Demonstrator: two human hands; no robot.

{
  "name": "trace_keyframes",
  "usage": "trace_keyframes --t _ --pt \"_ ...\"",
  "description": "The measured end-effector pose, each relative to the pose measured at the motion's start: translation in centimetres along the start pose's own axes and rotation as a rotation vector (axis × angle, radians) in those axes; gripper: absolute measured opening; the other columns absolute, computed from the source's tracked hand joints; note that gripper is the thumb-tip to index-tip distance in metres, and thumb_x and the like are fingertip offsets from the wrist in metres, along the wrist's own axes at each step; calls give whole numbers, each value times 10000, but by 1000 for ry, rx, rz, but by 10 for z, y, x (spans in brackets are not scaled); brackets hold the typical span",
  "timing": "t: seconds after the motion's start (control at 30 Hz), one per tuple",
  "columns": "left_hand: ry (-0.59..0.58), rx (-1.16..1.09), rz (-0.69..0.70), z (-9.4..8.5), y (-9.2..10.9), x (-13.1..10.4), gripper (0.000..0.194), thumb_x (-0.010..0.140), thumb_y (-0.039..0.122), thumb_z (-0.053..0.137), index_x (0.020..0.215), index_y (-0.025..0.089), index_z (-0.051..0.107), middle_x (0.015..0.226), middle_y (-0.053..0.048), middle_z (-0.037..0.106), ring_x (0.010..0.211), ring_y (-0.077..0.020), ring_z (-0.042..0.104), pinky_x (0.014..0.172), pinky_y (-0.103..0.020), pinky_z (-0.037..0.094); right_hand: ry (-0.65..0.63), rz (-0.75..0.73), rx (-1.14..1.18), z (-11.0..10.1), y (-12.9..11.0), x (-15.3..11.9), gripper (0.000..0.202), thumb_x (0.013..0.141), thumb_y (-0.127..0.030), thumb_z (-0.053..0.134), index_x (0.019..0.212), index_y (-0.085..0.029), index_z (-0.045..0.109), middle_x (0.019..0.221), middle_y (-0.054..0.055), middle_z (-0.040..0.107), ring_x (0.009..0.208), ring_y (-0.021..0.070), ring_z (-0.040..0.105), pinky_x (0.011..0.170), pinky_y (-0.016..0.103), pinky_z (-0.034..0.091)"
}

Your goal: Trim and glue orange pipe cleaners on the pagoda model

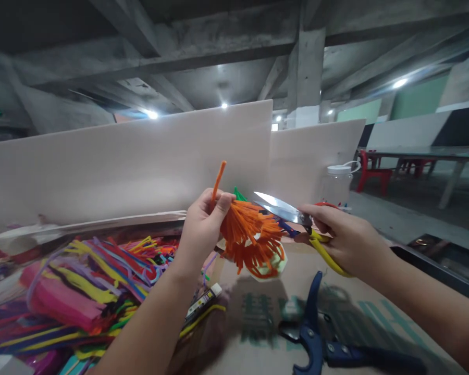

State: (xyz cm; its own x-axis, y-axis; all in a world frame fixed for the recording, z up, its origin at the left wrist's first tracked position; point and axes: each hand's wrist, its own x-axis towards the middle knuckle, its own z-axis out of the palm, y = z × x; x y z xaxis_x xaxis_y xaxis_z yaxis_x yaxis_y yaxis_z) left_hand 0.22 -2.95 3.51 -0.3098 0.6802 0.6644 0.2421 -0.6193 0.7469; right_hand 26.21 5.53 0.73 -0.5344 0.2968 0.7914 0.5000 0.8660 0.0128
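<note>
Our left hand (203, 224) pinches an orange fuzzy bundle (247, 223). Our right hand (346, 234) grips scissors (287, 209), blades slightly parted.

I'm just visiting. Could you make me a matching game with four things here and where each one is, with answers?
Things
1. Scissors
2. Bottle
3. Orange bundle
4. Pruners

Places
A. Lying on the cardboard
B. Held in the left hand
C. Held in the right hand
D. Standing beyond the right hand

Pairs: 1-C, 2-D, 3-B, 4-A
</note>
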Motion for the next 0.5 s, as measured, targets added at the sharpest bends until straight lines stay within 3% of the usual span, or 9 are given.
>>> trace_keyframes --t 0.13,0.33,0.5 --pt "28 -64 -3 2 1 -2 380 811 546 720 851 169 685 743 11 572 608 -68 508 538 -160 414 -25 26 -25 6 1 -2 356 904 -425 628 1176 -196 639 830 54 711 609 175 612 533 277 432" --pt "25 -89 -35 4 3 -4 384 797 548 732 865 175 674 720 18 595 571 -70 532 506 -166 423 -43 -35 -115 14 5 -8 386 884 -320 619 1256 -218 607 989 96 731 839 241 678 664 314 483" --pt "27 -67 -52 4 6 -4 410 768 574 743 854 179 676 714 12 608 556 -83 537 498 -184 432 -53 -33 -140 16 7 -10 411 851 -232 612 1260 -198 608 1007 93 735 809 237 667 635 319 462"
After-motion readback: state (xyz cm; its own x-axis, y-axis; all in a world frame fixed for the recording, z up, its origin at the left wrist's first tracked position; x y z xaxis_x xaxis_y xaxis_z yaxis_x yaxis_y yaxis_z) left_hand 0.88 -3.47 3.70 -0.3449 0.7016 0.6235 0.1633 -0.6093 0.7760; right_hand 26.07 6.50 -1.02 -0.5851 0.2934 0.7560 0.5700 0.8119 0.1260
